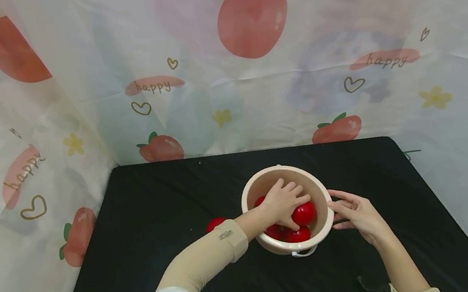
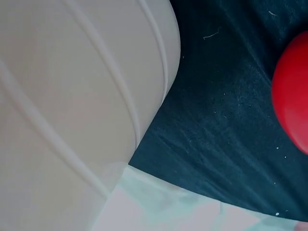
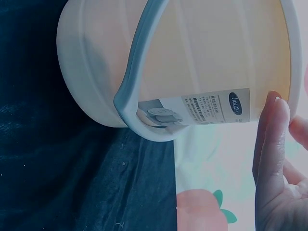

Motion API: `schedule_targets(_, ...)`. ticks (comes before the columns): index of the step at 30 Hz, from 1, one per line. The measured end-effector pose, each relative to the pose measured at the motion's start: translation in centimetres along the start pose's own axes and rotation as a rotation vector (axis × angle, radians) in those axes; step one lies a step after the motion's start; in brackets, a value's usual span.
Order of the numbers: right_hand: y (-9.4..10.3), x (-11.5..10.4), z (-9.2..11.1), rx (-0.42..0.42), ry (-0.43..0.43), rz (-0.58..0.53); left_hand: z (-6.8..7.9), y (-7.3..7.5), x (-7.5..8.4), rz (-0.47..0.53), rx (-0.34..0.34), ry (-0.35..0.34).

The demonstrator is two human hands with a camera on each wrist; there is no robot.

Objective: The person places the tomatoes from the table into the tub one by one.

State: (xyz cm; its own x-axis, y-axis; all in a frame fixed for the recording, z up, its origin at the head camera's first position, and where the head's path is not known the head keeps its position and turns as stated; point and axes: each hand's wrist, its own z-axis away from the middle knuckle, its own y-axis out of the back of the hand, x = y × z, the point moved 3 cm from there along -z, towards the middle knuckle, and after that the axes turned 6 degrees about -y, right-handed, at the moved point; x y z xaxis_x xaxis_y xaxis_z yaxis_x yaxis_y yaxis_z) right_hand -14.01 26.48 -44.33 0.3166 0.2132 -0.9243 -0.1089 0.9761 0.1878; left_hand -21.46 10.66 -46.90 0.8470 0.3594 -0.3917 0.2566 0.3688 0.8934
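Note:
A cream bucket (image 1: 326,225) stands upright on the black-covered table. My left hand (image 1: 280,204) reaches down inside it, thumb and fingers around a glossy red ball (image 1: 305,214). Several more red balls lie in the bucket, among them one red ball (image 1: 296,235) under the thumb. Beside the bucket's right side, my right hand (image 1: 358,216) touches the rim with extended fingers. The right wrist view shows those straight fingers (image 3: 273,144) against the bucket's outer wall (image 3: 216,57), near its label. In the left wrist view the left hand is out of sight.
Left of the bucket, another red ball (image 1: 215,224) lies on the black cloth (image 1: 157,200), partly behind the left forearm. The bucket's pale handle (image 3: 139,62) hangs down its side. A fruit-printed curtain (image 1: 201,32) borders the table at the back and left.

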Motion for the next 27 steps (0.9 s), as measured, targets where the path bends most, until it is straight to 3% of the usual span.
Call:
schedule_targets(5, -0.01, -0.06, 0.01, -0.001, 0.004, 0.001, -0.21, -0.11, 0.18, -0.052, -0.055, 0.027)
schedule_targets(14, 0.03, -0.12, 0.03, 0.003, 0.0, 0.003, -0.05, 0.03, 0.35, -0.034, -0.095, 0.031)
schedule_targets(20, 0.04, -0.04, 0.01, 0.0, -0.004, -0.005, 0.09, 0.15, 0.3, -0.006, -0.09, 0.047)
schedule_targets(27, 0.01, 0.1, 0.03, 0.001, 0.0, 0.001, 0.31, 0.29, 0.14, 0.073, -0.035, 0.059)
